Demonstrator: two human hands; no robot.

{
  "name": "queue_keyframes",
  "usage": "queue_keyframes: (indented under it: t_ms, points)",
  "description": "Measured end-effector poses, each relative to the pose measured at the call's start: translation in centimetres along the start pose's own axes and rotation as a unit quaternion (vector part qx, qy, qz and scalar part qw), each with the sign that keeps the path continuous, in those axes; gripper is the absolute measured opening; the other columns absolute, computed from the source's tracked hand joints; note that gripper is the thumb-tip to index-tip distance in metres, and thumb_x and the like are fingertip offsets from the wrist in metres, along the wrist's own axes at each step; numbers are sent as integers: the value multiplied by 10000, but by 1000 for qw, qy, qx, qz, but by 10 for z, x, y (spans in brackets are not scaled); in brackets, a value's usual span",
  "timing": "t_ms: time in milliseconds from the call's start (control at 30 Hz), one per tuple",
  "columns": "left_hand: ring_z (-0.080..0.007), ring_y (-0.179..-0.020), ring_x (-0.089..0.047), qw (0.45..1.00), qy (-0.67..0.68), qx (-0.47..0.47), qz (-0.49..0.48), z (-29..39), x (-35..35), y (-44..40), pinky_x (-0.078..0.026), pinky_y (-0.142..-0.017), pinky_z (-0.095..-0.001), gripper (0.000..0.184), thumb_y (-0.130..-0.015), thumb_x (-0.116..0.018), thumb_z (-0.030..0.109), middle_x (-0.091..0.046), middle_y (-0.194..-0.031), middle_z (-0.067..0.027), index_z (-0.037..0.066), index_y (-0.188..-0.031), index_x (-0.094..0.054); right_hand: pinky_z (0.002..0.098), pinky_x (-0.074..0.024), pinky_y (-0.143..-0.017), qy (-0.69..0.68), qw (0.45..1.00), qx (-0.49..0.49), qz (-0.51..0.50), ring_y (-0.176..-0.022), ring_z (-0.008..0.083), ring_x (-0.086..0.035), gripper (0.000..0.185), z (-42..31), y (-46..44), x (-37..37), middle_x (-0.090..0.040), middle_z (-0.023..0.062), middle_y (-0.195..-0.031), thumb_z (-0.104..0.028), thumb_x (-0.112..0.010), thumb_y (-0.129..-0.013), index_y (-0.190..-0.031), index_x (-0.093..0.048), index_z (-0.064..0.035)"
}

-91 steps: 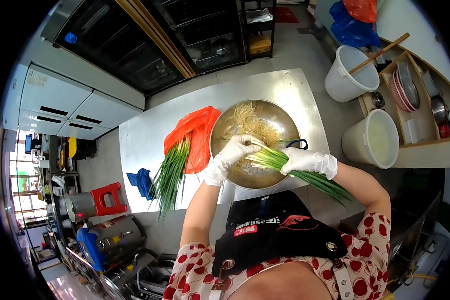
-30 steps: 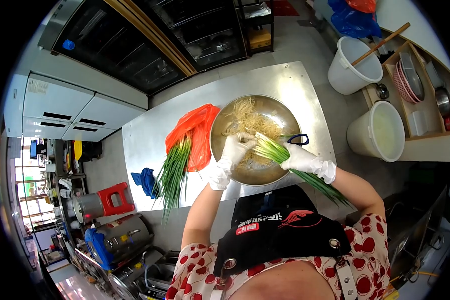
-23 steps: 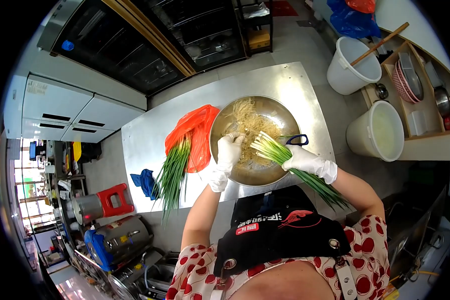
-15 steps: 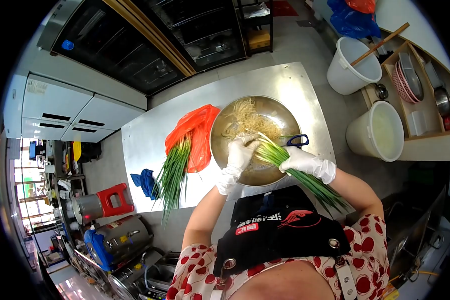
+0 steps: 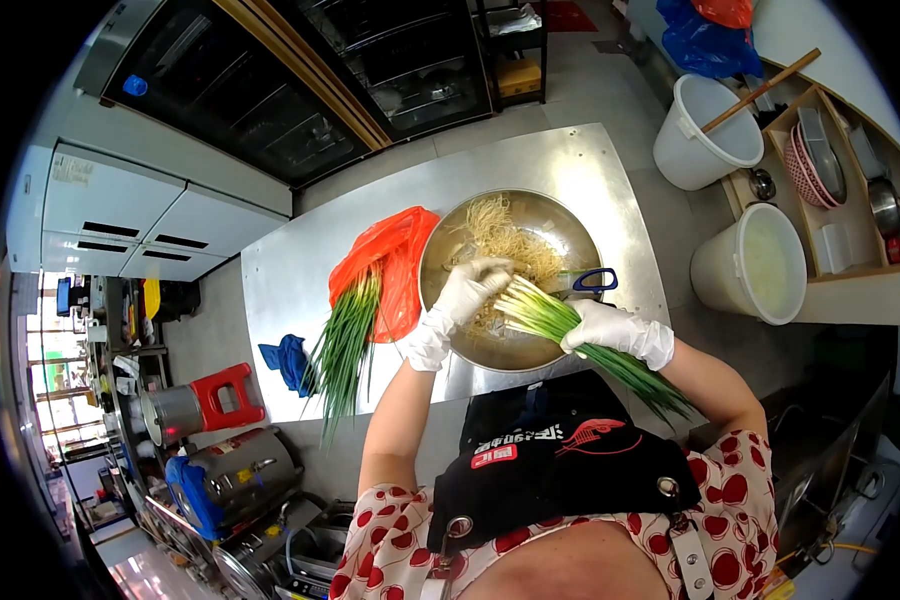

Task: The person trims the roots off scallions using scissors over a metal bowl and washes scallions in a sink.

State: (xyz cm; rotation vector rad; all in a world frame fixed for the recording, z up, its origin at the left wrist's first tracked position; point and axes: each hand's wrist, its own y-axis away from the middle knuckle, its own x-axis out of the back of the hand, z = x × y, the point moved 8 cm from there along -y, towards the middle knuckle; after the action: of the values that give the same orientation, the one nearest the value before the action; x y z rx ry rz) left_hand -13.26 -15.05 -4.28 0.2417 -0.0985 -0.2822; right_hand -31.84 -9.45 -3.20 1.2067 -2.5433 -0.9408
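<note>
My right hand (image 5: pixel 610 330), in a white glove, is closed round a bunch of green onions (image 5: pixel 540 312), whose white ends point left over a wide metal bowl (image 5: pixel 515 356). My left hand (image 5: pixel 473 290), also gloved, is at those white ends with its fingers bent together; whatever is between them is too small to make out. Pale roots (image 5: pixel 510 238) lie in the bowl. Scissors with blue handles (image 5: pixel 596 280) rest at the bowl's right rim. More green onions (image 5: pixel 346 335) stick out of a red plastic bag (image 5: pixel 400 270) left of the bowl.
The bowl and bag stand on a metal table (image 5: pixel 290 260). A blue cloth (image 5: pixel 288 364) lies at its left edge. To the right are a white bucket (image 5: pixel 705 135) with a wooden stick, a second bucket (image 5: pixel 750 265) and a shelf of dishes. A red stool (image 5: pixel 227 397) stands at left.
My left hand has drawn away from the onion ends, back to them, and now sits slightly higher and further left. My right hand has kept its hold on the bunch.
</note>
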Motion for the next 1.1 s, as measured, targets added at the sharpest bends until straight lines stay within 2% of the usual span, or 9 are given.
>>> queue_keyframes:
  t_ms: [67,200,333,400,533,733,900,1000,1100]
  points:
    - [-84,-848,-616,987,26,86,-130,0,-18,3,-500,-771,-236,241,-907,-651,159,-688,-929,-46,-3,-1086,-662,294,-473,-560,48,999,14,12,-598,150,-585,440,0,-2,-1,-607,76,-718,-102,-657,-692,-1088,-542,50]
    - [-82,-785,-620,984,-8,131,-124,-24,-13,-4,-505,-736,-229,173,-868,-684,94,-688,-895,-32,4,-1016,-684,393,-510,-647,281,943,116,135,-674,286,-653,540,12,-14,11,-636,189,-768,-132,-674,-701,-1166,-484,65]
    - [-118,-757,-644,983,128,121,-46,-37,-12,-10,-523,-718,-241,125,-857,-654,12,-704,-862,-73,-32,-968,-691,451,-509,-695,438,881,17,180,-736,387,-653,446,-23,8,6,-655,198,-780,-113,-638,-725,-1103,-474,57]
    - [-176,-801,-672,941,312,131,23,-41,-1,-9,-545,-731,-274,151,-865,-642,5,-697,-912,-122,-56,-1003,-654,426,-513,-622,515,829,56,210,-683,347,-653,366,-23,9,4,-643,164,-718,-98,-597,-748,-1064,-483,48]
    - [-133,-745,-656,984,61,139,96,-42,26,-6,-515,-683,-230,93,-888,-621,1,-702,-828,-101,-57,-909,-691,360,-491,-529,633,704,131,296,-577,245,-617,354,-30,19,6,-595,113,-682,-75,-548,-783,-1112,-513,51]
    - [-287,-778,-670,934,-349,15,73,-16,21,2,-515,-750,-343,195,-826,-651,137,-677,-864,-188,117,-1005,-726,282,-470,-489,754,541,134,347,-568,157,-596,321,-44,25,0,-576,41,-690,-118,-537,-810,-1109,-566,-7]
    - [-303,-879,-664,899,-425,82,68,19,14,10,-510,-825,-342,264,-783,-684,109,-690,-917,-173,107,-1045,-718,273,-468,-500,760,540,116,341,-590,148,-594,314,-46,24,0,-574,40,-711,-128,-543,-805,-1095,-577,-13]
    - [-260,-856,-676,894,-420,-132,85,13,10,9,-510,-825,-317,272,-798,-706,128,-706,-929,-143,69,-1064,-706,294,-473,-529,758,543,134,337,-605,165,-588,333,-48,26,-3,-562,48,-717,-127,-544,-795,-1104,-577,-7]
    - [-236,-866,-675,983,-168,2,76,-12,15,-3,-507,-793,-302,280,-818,-717,187,-691,-954,-202,35,-1052,-699,303,-469,-539,762,539,157,323,-621,164,-590,295,-50,26,-9,-568,44,-720,-135,-552,-792,-1058,-582,-11]
